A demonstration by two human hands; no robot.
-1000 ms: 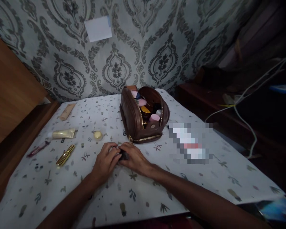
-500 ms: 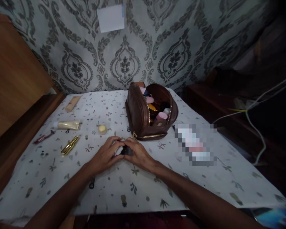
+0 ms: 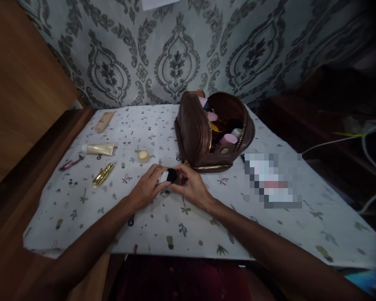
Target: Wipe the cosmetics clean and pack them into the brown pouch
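Note:
Between my two hands, just over the table, is a small white container with a black lid (image 3: 171, 175); its exact kind is unclear. My left hand (image 3: 146, 187) grips the white end, fingers above and thumb below. My right hand (image 3: 194, 187) has its thumb and fingers curved about the black end. Behind them stands an open brown cosmetic bag (image 3: 192, 129), its zip undone, with a pink-capped item (image 3: 228, 139) and several others inside. Left of the bag lies a small round cream-coloured jar (image 3: 143, 156).
On the left of the patterned tablecloth (image 3: 163, 234) lie a gold tube (image 3: 103, 174), a pale gold squeeze tube (image 3: 99, 149), a beige tube (image 3: 104, 121) and a slim dark-red tube (image 3: 70, 163). A blurred-out item (image 3: 271, 179) lies on the right. A wooden panel (image 3: 28, 88) borders the left.
The view has tilted down and turned slightly left. My right fingers have loosened and drawn back a little, so more of the black lid shows. The container stays between both hands.

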